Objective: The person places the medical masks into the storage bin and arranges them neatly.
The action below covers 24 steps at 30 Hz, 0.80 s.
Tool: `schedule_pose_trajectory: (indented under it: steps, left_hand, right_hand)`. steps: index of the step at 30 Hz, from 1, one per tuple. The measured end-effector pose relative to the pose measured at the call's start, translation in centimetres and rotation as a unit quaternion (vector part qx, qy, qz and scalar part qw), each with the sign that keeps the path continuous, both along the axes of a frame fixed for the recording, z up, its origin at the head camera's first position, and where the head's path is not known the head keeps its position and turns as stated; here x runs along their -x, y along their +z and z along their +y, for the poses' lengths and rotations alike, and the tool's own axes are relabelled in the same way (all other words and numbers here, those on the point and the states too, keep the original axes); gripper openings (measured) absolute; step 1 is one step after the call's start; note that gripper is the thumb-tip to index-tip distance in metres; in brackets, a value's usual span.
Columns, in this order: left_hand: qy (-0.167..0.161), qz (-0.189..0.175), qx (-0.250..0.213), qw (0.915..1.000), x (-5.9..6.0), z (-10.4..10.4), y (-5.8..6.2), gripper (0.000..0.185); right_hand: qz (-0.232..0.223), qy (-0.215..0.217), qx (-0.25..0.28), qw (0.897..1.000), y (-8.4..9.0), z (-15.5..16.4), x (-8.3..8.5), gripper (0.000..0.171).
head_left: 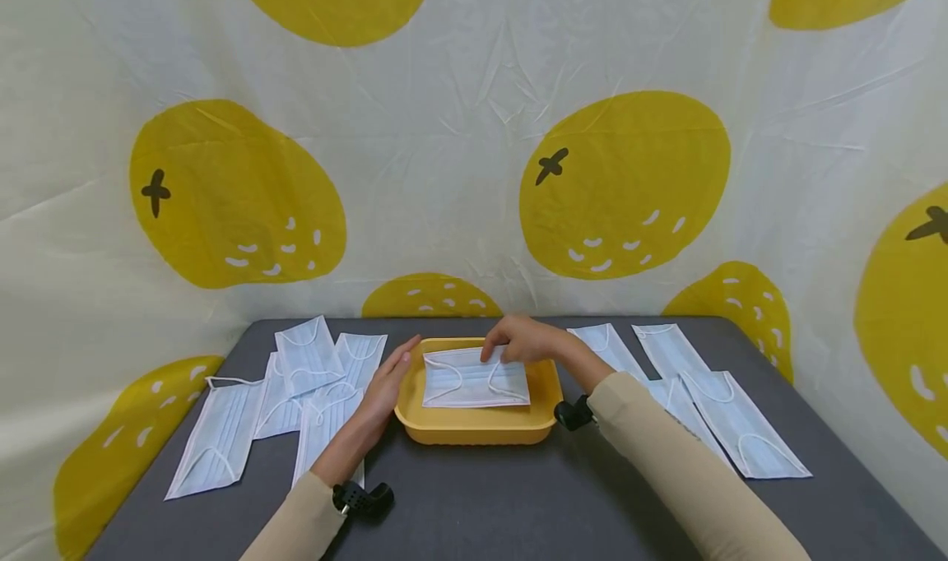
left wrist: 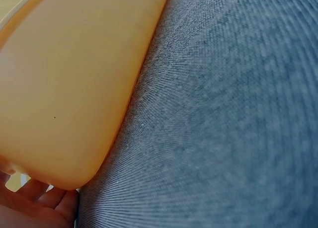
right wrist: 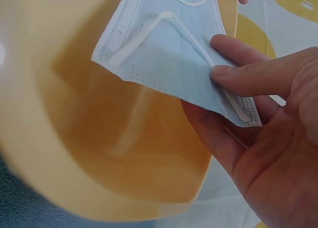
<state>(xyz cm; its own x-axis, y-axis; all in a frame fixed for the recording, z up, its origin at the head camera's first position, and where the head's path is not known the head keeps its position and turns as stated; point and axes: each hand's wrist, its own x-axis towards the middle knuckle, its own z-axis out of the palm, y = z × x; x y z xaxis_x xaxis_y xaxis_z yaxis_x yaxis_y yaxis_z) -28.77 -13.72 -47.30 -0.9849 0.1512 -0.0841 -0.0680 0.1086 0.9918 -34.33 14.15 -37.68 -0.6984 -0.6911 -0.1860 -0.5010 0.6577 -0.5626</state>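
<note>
On the grey table [head_left: 474, 495], right hand [head_left: 522, 340] pinches a mask [head_left: 474, 380]; left hand [head_left: 385, 388] seemingly flat against the tray [head_left: 474, 429].

- The right hand [right wrist: 268, 138] fills the right side of the frame, palm showing, thumb and fingers pinching the lower right corner of a face mask [right wrist: 169, 49].
- The pale blue mask slants from the upper middle down to the right, white ear loop [right wrist: 149, 32] lying across it, edges dotted with press marks.
- Beneath it a yellow tray [right wrist: 64, 153] takes up the left and centre, its rim curving along the bottom.
- Grey cloth [right wrist: 20, 208] shows in the lower left corner.
</note>
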Motion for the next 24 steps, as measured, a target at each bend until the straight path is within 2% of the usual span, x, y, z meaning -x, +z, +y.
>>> schedule_pose_trajectory:
  steps: [11,24]
  left_hand:
    - [0.002,0.004,0.014,0.9999,-0.01,0.02,0.13,0.048]
    - [0.000,0.000,0.008,1.0000,0.20,-0.07,0.03,0.048]
  right_hand:
    - [0.004,-0.007,-0.020,1.000,-0.43,-0.23,0.36,0.029]
    - [-0.023,-0.020,-0.064,0.997,-0.07,-0.69,0.58,0.040]
